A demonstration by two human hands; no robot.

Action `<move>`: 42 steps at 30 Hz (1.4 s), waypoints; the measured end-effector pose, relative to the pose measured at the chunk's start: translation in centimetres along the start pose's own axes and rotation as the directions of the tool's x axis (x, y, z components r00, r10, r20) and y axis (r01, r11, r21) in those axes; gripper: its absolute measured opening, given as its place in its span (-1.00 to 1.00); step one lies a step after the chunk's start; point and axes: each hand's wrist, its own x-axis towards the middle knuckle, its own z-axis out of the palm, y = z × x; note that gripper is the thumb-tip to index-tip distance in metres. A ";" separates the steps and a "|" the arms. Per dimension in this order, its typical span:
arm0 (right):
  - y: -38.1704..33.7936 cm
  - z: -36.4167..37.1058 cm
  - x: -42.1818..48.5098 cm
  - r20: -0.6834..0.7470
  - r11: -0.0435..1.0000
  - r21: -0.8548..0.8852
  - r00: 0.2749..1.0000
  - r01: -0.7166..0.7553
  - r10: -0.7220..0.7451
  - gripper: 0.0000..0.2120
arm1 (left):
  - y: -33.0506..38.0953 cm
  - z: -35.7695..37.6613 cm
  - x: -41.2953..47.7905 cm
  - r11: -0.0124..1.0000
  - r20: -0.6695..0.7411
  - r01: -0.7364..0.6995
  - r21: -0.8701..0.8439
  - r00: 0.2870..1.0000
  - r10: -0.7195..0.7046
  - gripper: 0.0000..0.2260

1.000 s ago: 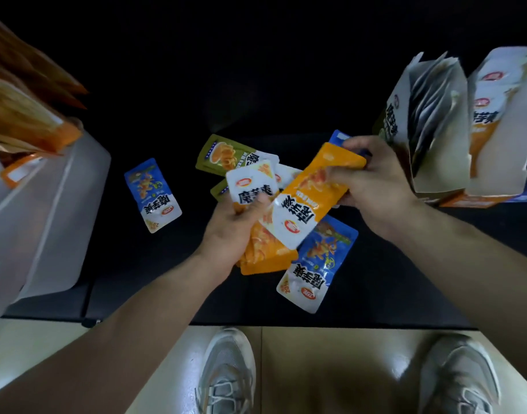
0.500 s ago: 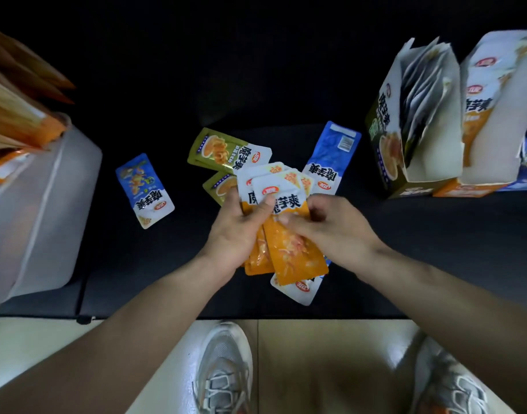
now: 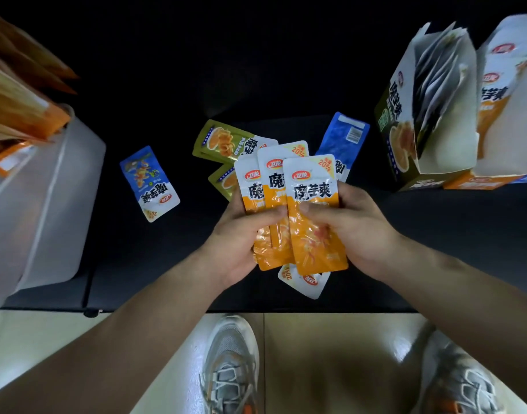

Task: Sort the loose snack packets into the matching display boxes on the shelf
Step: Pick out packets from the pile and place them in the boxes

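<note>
Three orange snack packets (image 3: 311,222) are fanned out upright above the black shelf (image 3: 435,234). My left hand (image 3: 241,237) grips them from the left and my right hand (image 3: 355,225) pinches the front one from the right. Loose on the shelf lie a blue packet (image 3: 150,182) at the left, two green packets (image 3: 226,143) behind my hands, another blue packet (image 3: 344,138) face down, and one more packet (image 3: 304,282) partly hidden under the orange ones. At the right stand a green display box (image 3: 405,124) and an orange display box (image 3: 507,115).
A translucent plastic bin (image 3: 44,198) with orange bags (image 3: 14,100) stands at the left end of the shelf. The shelf's front edge runs just above my two grey shoes (image 3: 232,363) on the tiled floor.
My right hand brought the orange packet from the right and set it upright against those in my left hand. Both hands now hold the fanned stack together, slightly higher.
</note>
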 end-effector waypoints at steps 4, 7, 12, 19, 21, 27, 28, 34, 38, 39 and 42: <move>-0.2 0.0 0.1 0.025 0.999 -0.021 0.999 -0.027 0.028 -0.67 | 0.1 -0.5 0.0 0.996 0.024 0.067 -0.051 0.998 -0.066 -0.56; 0.0 -0.2 0.1 0.067 0.999 -0.045 0.997 -0.022 0.025 -0.66 | 0.3 -0.3 -0.3 0.997 0.001 0.080 -0.001 0.997 -0.080 -0.57; 0.5 -0.3 0.3 -0.113 0.994 0.105 0.994 0.007 0.005 -0.67 | 0.2 0.2 -0.4 0.998 -0.094 0.065 0.014 0.994 -0.063 -0.56; 0.6 -1.0 0.1 -0.117 0.997 0.066 0.992 -0.035 0.043 -0.61 | 0.3 0.4 -0.1 0.987 -0.208 0.023 0.159 0.978 0.011 -0.70; 0.4 -1.1 -0.1 -0.078 0.991 0.121 0.995 -0.050 0.060 -0.63 | 0.3 0.6 -0.2 0.981 -0.204 0.003 0.194 0.978 0.037 -0.67; 0.6 -1.5 -0.3 -0.173 0.977 0.206 0.981 -0.047 0.084 -0.66 | 0.2 0.4 -0.1 0.976 -0.262 -0.023 0.217 0.962 0.081 -0.70; 0.6 -1.6 -0.2 -0.190 0.979 0.199 0.978 -0.048 0.086 -0.67 | 0.1 0.3 -0.1 0.972 -0.276 -0.029 0.234 0.957 0.095 -0.70; 0.0 -2.5 0.0 -0.284 0.967 0.254 0.955 -0.010 0.085 -0.61 | 0.0 0.7 0.1 0.961 -0.327 -0.096 0.258 0.928 0.180 -0.68; -0.1 -3.0 0.0 -0.229 0.926 0.375 0.964 -0.041 0.135 -0.47 | 0.3 1.2 0.0 0.971 -0.283 -0.075 0.228 0.949 0.140 -0.71; 0.0 -2.8 -0.2 -0.195 0.926 0.371 0.969 -0.070 0.151 -0.50 | 0.2 1.5 -0.1 0.972 -0.254 -0.061 0.227 0.960 0.120 -0.72; 0.0 -2.9 -0.5 -0.124 0.926 0.354 0.974 -0.135 0.190 -0.62 | 0.3 1.6 -0.2 0.977 -0.250 -0.029 0.212 0.965 0.083 -0.71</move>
